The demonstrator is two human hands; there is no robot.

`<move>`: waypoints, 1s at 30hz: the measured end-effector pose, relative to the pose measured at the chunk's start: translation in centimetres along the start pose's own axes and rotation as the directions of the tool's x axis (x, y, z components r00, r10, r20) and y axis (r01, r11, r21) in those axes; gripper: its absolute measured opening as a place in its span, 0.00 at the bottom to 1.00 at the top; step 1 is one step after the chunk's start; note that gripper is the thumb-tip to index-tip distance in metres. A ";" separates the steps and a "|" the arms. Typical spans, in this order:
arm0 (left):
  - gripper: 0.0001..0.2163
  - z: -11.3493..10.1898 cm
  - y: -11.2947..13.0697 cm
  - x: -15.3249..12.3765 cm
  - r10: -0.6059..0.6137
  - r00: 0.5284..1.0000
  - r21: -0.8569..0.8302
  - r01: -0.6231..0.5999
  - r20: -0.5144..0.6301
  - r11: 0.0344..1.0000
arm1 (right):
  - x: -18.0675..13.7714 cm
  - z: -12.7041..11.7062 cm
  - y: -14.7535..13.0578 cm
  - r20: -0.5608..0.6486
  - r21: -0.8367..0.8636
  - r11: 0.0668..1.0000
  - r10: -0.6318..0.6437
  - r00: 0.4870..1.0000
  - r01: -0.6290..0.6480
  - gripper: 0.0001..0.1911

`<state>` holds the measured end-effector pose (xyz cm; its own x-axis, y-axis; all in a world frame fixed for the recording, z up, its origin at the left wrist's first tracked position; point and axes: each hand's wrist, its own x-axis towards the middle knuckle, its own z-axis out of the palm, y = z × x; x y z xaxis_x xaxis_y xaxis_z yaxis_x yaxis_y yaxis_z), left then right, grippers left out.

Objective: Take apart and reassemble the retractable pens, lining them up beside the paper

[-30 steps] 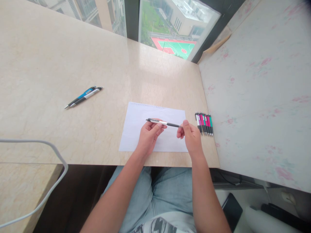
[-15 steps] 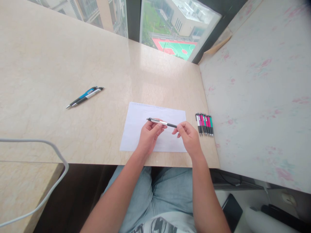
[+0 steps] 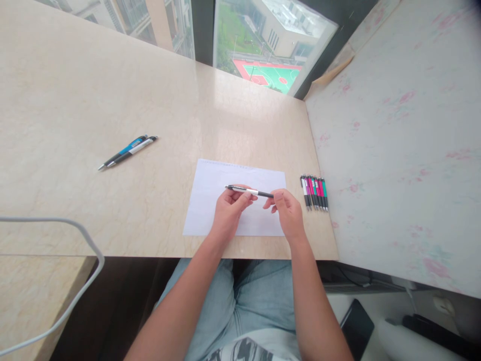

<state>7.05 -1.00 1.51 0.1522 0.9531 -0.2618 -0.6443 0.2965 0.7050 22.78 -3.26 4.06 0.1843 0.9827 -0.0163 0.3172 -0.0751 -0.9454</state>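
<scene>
A white and black pen (image 3: 253, 191) lies level between my two hands, above a sheet of white paper (image 3: 210, 175). My left hand (image 3: 230, 206) pinches its white middle between thumb and fingers. At the black grip end, the thumb and fingers of my right hand (image 3: 287, 208) close on the tip, which they hide. Right of the paper, several pens (image 3: 314, 193) in white, pink, purple and green lie in a tight row. Far to the left, a blue pen (image 3: 128, 149) and a white and black pen (image 3: 137, 149) rest side by side.
The beige marble-patterned tabletop (image 3: 158, 200) runs back to a window (image 3: 270, 45). A flower-patterned wall (image 3: 394, 150) borders it on the right. At the lower left, a grey-white cable (image 3: 86, 235) loops over the table edge.
The right fingers have shifted slightly around the pen's tip end. The left hand's hold looks the same. The whole view has moved a little.
</scene>
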 end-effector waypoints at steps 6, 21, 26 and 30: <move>0.13 0.0 0.2 -0.1 -0.016 1.000 0.001 0.016 -0.023 1.000 | -0.1 0.0 0.0 -0.020 0.011 1.000 -0.011 1.000 0.012 0.13; 0.11 0.1 0.3 -0.2 0.043 0.999 0.042 -0.043 0.020 0.998 | -0.6 -0.1 -0.4 -0.063 -0.122 0.991 -0.066 0.996 0.058 0.23; 0.10 -0.1 0.3 -0.1 0.087 0.994 0.047 -0.090 0.064 0.995 | -1.0 0.9 -0.1 -0.061 0.086 0.995 0.048 0.997 -0.043 0.25; 0.10 -0.1 0.2 0.0 0.110 0.992 0.043 -0.112 0.054 0.993 | -1.4 1.7 0.0 -0.038 0.163 0.979 0.128 0.991 -0.120 0.28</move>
<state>6.83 -1.01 1.54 0.1205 0.9818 -0.1467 -0.6243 0.1898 0.7578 20.89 -4.31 3.56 0.2589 0.9579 -0.1244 0.1365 -0.1638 -0.9770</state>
